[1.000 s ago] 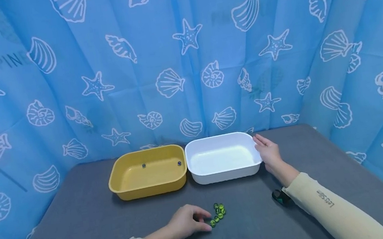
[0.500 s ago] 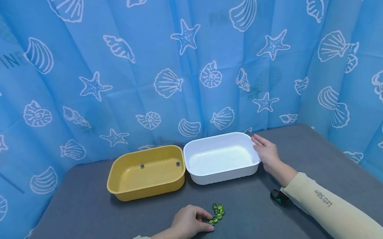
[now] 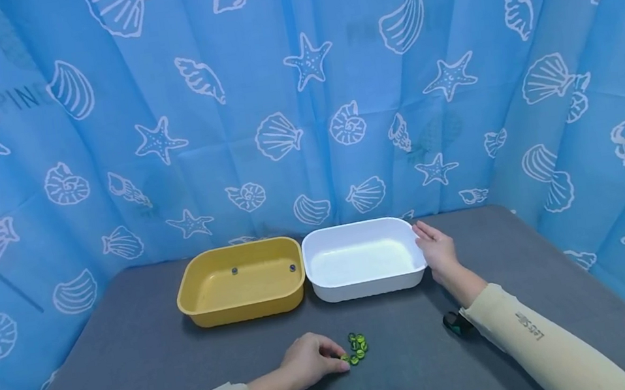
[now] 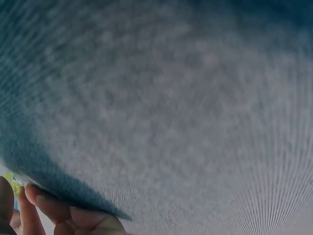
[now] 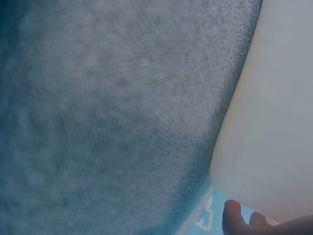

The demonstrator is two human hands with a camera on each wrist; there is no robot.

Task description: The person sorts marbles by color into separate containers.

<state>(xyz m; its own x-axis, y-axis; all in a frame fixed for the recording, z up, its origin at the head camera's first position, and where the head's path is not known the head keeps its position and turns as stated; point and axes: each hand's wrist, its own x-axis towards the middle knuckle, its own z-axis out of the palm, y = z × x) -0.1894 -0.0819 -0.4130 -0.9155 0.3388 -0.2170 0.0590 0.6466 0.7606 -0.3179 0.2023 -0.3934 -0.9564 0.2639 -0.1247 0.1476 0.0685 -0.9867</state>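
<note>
In the head view my left hand (image 3: 311,358) is low over the table. Its thumb and forefinger pinch a green glass marble (image 3: 344,359) at the near end of a small cluster of green marbles (image 3: 358,345). The left wrist view shows those fingertips at its lower left corner, with a yellow-green bit (image 4: 15,185) between them. My right hand (image 3: 437,250) rests against the right end of a white plastic tub (image 3: 372,288), its fingers fairly straight along the rim. In the right wrist view the tub's wall (image 5: 274,122) fills the right side, fingers beside it.
A yellow tub (image 3: 245,312) stands left of the white one, rims side by side, with two small dark marbles (image 3: 292,268) inside. A black object (image 3: 456,322) is at my right wrist. A blue shell-print curtain (image 3: 303,124) closes off the grey table's back (image 3: 164,372).
My left hand has moved slightly right, and its thumb and forefinger have closed on the nearest green marble. The right hand stays at the white tub.
</note>
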